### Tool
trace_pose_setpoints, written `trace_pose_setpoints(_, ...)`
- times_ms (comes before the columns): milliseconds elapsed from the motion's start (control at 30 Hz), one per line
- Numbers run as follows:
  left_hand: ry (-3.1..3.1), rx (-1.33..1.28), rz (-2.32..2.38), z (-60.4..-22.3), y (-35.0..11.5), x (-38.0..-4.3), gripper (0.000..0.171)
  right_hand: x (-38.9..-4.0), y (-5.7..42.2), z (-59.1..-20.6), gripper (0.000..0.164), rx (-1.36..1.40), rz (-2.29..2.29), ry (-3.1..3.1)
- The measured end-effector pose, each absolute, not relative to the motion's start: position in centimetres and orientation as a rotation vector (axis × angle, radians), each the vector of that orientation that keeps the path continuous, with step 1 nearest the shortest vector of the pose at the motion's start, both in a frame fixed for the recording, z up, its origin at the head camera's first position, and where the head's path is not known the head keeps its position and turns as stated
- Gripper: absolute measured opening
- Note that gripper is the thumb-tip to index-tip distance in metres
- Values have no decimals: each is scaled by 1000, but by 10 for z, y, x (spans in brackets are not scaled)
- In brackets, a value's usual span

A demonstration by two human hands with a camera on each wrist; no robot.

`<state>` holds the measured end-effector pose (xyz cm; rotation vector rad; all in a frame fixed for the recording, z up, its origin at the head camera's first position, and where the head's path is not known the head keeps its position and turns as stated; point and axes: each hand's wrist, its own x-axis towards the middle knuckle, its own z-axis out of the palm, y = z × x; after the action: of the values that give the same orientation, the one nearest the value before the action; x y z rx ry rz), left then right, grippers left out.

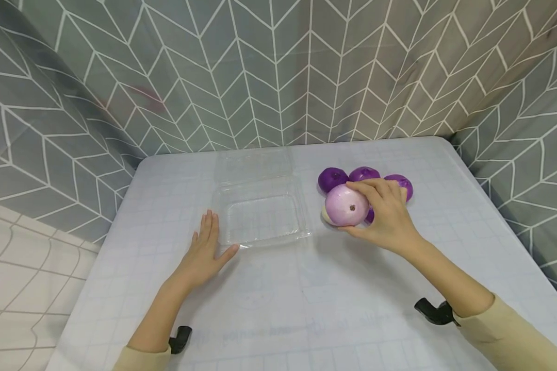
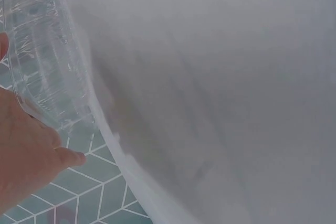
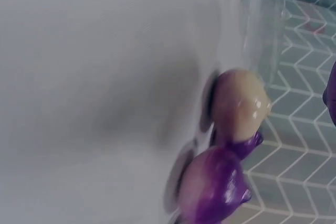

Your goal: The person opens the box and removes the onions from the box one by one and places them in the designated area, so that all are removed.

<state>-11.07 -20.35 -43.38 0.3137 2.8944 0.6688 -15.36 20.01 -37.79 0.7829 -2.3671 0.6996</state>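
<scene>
My right hand [image 1: 390,216] grips a pale pink-purple onion [image 1: 346,205] between thumb and fingers, its root end facing the head camera. Behind and around it lie more purple onions [image 1: 332,179], some partly hidden by the hand. The right wrist view shows a pale, part-purple onion [image 3: 240,103] beside a purple onion [image 3: 212,184] on the table; a dark sliver of onion [image 3: 332,95] shows at its right edge. To the left, a clear plastic container [image 1: 274,240] sits with its lid [image 1: 252,165] folded back. My left hand [image 1: 206,252] lies with fingers extended at the container's near left corner.
A white table [image 1: 269,319] with a faint grid print carries everything. Grey curtains [image 1: 288,72] with white chevron lines hang behind it and on both sides. Black wrist-worn mounts [image 1: 436,312] sit at both sleeve cuffs.
</scene>
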Motion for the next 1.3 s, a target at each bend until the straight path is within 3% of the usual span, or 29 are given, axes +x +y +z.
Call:
trace_pose_setpoints(500,2885,312,685,-434,-204,-111,99,-150,254,-386,85,587,673,-2457)
trace_pose_setpoints(867,2884,310,689,-434,-203,-111,99,-155,304,-405,84,157,662,-2741)
trace_pose_setpoints(1300,2895,315,698,-433,-203,-111,99,-158,315,-425,86,50,638,-2934)
